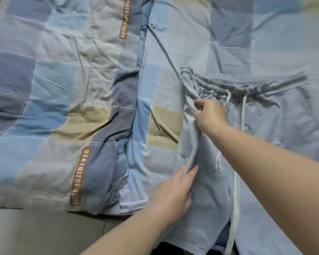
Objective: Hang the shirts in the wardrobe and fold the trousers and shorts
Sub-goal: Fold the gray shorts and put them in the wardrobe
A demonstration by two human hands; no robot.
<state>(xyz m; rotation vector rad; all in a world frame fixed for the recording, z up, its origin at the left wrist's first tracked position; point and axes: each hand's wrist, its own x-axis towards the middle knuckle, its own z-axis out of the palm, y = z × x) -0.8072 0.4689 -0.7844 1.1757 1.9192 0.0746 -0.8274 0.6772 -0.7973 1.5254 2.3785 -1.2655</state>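
Blue-grey shorts point(256, 135) flat, elastic waist; L hand point(171, 197) & R hand point(209, 115) grips pinching side fold.

**Count of things in view**

One pair of shorts point(256, 137) lies on the bed, with one elastic waistband point(228, 85) and two white drawstring ends point(226, 102). Two hands are on it: one left hand point(171, 196) and one right hand point(210, 115). One checked quilt point(53, 89) lies beside, carrying two orange labels point(79, 175). One checked sheet point(182, 43) covers the bed
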